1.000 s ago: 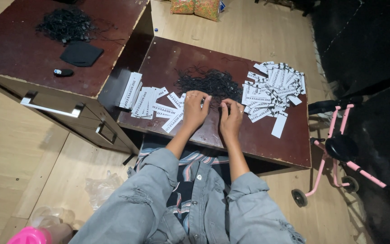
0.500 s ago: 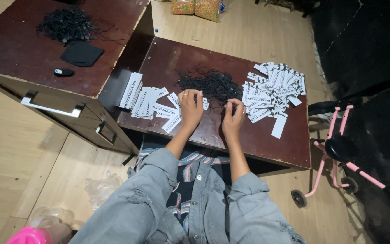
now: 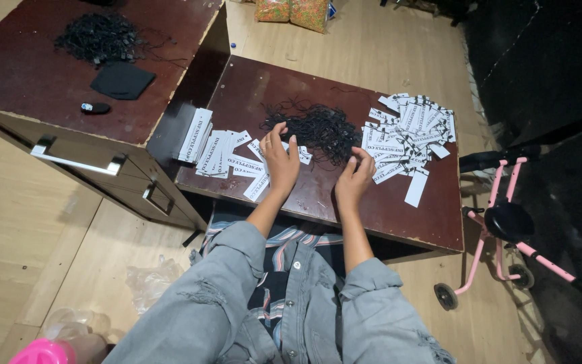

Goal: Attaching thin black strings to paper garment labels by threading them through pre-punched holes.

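Second black string heap [image 3: 99, 37] on taller cabinet top [image 3: 28, 87], far up-left of grip. Black cloth pouch [image 3: 122, 80] just below that heap; small dark oval gadget [image 3: 95, 108] nearer cabinet edge. Metal drawer handles [image 3: 79, 162] left of grip. Pink child's trike [image 3: 506, 226] right of grip, on wooden floor [image 3: 8, 222]. Colourful snack packets [image 3: 294, 12] far above. Crumpled clear plastic [image 3: 146, 283] below-left.

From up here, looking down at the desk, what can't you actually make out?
- Head view: what the left hand pinches, if anything; its back faces the camera.
- The right hand's fingertips, lost against the black string pile.
- Single strings in that pile: too fine and tangled.
- The pink bottle, cut off by the bottom edge.
- The pink scooter runs into dark floor at right.
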